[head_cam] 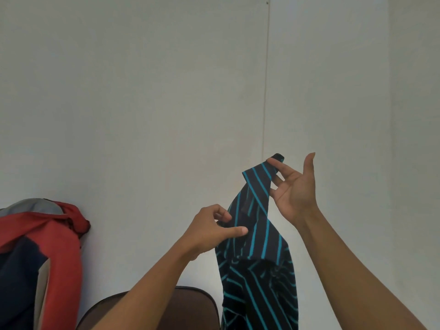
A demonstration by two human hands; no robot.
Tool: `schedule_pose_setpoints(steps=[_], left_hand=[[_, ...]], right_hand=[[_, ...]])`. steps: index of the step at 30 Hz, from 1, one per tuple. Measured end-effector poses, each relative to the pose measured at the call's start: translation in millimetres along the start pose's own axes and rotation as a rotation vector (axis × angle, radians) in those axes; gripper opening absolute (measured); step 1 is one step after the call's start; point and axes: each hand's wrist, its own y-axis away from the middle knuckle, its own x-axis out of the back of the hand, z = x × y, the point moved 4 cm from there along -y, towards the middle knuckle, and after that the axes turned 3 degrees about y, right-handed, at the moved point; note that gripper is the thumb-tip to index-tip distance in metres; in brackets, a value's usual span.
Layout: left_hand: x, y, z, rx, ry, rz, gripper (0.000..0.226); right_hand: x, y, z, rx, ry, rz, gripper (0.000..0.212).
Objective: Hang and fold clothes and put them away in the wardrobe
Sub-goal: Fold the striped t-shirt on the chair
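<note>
Striped shirt: One dark striped shirt [259,246] with teal lines hangs slack before a pale wall [142,91], at about 5 o'clock in the view. Its lower part runs off the bottom edge.
Right hand: The right hand [295,194] is raised at 3 o'clock from the shirt's upper part, palm toward the camera and thumb standing free. Its grip is clamped on the topmost corner of the cloth, which is caught between fingertips while the other fingers spread.
Shirt below right grip: The cloth falls away from that corner toward 6 o'clock, widening as it drops.
Left hand: The left hand [209,231] is at 9 o'clock from the shirt's middle. Its grip is closed on the shirt's near edge, with thumb and curled fingers pinching the cloth.
Shirt between grips: The right grip holds the highest point and the left holds lower down, toward 7 o'clock from it.
Count: One striped shirt, two hands, both holding it.
Also in view: One red and navy garment [59,234] at 8 o'clock and one brown chair [190,303] at 6 o'clock, partly behind the left forearm.
</note>
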Motion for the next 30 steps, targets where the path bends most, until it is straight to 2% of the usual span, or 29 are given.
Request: schedule_pose_setpoints(steps=[4,9,11,13,17,19,24,30], left_hand=[[-7,5,-2,0.002,0.009,-0.054,0.045],[-15,11,-2,-0.006,-0.006,-0.167,0.063],[-19,13,-2,-0.006,-0.050,-0.194,0.062],[-23,13,1,-0.005,-0.012,-0.154,0.051],[-24,6,8,-0.032,0.123,0.142,0.042],[-24,3,10,-0.040,0.160,0.230,0.041],[-27,-4,8,-0.071,0.109,0.198,0.010],[-24,-4,11,-0.150,0.211,0.124,0.011]], right_hand=[[1,-2,2,0.024,0.003,0.015,0.088],[-3,-4,1,0.047,0.007,0.040,0.087],[-5,-4,2,0.053,0.012,0.048,0.086],[-7,-5,3,0.057,0.016,0.050,0.087],[-13,-4,8,0.058,0.030,0.044,0.087],[-15,-2,9,0.058,0.029,0.037,0.087],[-9,-3,10,0.051,0.031,0.051,0.087],[4,-4,13,0.040,0.053,0.090,0.087]])
